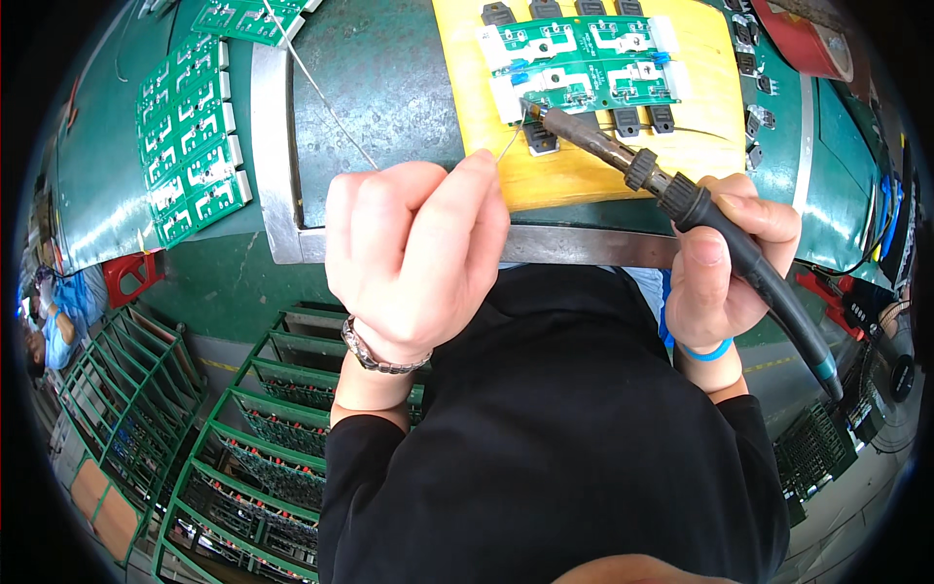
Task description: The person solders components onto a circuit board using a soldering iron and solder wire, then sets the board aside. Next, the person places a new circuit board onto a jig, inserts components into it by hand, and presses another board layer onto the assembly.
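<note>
The left hand (413, 253) pinches solder wire (509, 146), feeding its end toward the joint, while the right hand (725, 263) is wrapped around the iron (623, 161) like a pen, its tip on the near edge of the board (584, 58). The board lies on a yellow pad (584, 165), near the bench's front edge, probably sparing the bench (389, 78) the heat. Spare boards (190, 136) wait at the left end.

I see no packages, signs or screens from here, and no paper labels either (the only markings are white printing on the green boards (582, 60) at twelve o'clock and the boards (190, 136) at ten o'clock).
</note>
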Tool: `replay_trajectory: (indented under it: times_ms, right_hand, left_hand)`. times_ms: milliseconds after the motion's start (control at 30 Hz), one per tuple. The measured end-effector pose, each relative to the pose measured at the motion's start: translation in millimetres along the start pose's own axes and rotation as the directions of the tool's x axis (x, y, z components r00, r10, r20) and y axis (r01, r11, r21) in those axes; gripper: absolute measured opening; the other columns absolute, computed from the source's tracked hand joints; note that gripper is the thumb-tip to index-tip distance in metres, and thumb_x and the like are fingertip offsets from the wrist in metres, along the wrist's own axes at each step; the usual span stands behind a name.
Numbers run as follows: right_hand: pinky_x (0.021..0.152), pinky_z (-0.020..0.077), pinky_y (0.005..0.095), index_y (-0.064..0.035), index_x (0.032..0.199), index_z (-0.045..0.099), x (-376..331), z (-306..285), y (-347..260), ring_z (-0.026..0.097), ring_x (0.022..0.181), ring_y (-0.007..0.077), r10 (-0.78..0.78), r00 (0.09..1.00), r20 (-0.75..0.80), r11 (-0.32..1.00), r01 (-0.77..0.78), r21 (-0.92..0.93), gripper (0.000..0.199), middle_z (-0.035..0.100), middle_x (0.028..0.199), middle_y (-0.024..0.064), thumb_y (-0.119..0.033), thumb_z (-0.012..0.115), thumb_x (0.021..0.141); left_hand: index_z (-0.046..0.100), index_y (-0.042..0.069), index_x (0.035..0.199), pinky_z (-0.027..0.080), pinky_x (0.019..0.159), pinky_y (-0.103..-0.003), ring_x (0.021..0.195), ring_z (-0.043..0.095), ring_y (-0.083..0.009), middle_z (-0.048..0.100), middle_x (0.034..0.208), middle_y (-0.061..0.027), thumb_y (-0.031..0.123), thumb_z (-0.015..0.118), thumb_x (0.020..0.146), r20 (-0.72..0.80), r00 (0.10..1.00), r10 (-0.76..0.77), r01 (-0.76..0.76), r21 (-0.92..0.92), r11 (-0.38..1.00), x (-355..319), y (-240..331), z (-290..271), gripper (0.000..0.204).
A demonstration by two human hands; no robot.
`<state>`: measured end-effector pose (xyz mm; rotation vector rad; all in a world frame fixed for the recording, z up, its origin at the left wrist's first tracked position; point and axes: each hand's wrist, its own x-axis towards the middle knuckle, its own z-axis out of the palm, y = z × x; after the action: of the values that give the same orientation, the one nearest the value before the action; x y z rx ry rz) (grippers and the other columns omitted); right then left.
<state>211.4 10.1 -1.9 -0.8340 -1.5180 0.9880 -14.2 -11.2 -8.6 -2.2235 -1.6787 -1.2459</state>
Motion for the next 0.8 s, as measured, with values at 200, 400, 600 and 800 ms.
replay_trajectory:
  times_ms: [200,400,600,800]
  right_hand:
    - [0.069,0.0431,0.0268,-0.0007,0.114,0.045,0.9,-2.2,-0.5,0.053,0.072,0.0140,-0.014,1.000,0.028,0.999,0.015,-0.030,0.036,0.058,0.086,0.0124,0.000,0.071,0.088]
    - [0.071,0.0425,0.0271,-0.0008,0.116,0.045,-2.5,-4.4,-3.8,0.051,0.074,0.0136,-0.048,0.998,-0.040,0.998,0.049,0.026,0.036,0.058,0.089,0.0126,-0.003,0.069,0.090]
    - [0.072,0.0423,0.0272,-0.0008,0.117,0.045,-2.3,-8.2,-4.9,0.051,0.074,0.0138,-0.045,0.998,-0.037,0.999,0.045,0.000,0.036,0.058,0.089,0.0134,-0.005,0.069,0.090]
    - [0.071,0.0427,0.0273,-0.0011,0.115,0.045,-4.4,-5.5,-3.6,0.051,0.075,0.0135,-0.050,0.999,0.015,0.999,0.050,-0.010,0.036,0.058,0.090,0.0132,-0.002,0.070,0.089]
  left_hand:
    - [0.074,0.002,0.096,0.042,0.055,-0.028,0.067,0.055,-0.0173,0.061,0.083,-0.0070,-0.011,0.077,0.070,-0.011,1.000,0.019,-0.019,0.009,1.000,1.8,0.2,-7.4,0.030]
    - [0.075,0.009,0.098,0.043,0.059,-0.031,0.068,0.053,-0.0196,0.058,0.083,-0.0015,-0.001,0.080,0.068,-0.063,0.997,-0.038,0.039,0.022,0.999,-2.9,-0.6,-3.3,0.032]
    - [0.074,0.008,0.099,0.043,0.059,-0.031,0.068,0.053,-0.0198,0.058,0.083,-0.0015,-0.001,0.080,0.069,-0.042,0.999,-0.022,0.023,0.016,1.000,-2.7,-1.8,-3.1,0.032]
    - [0.074,0.008,0.099,0.043,0.059,-0.031,0.068,0.053,-0.0197,0.057,0.083,-0.0018,-0.001,0.080,0.069,-0.031,0.999,-0.022,0.021,-0.015,1.000,-3.2,0.6,-2.4,0.032]
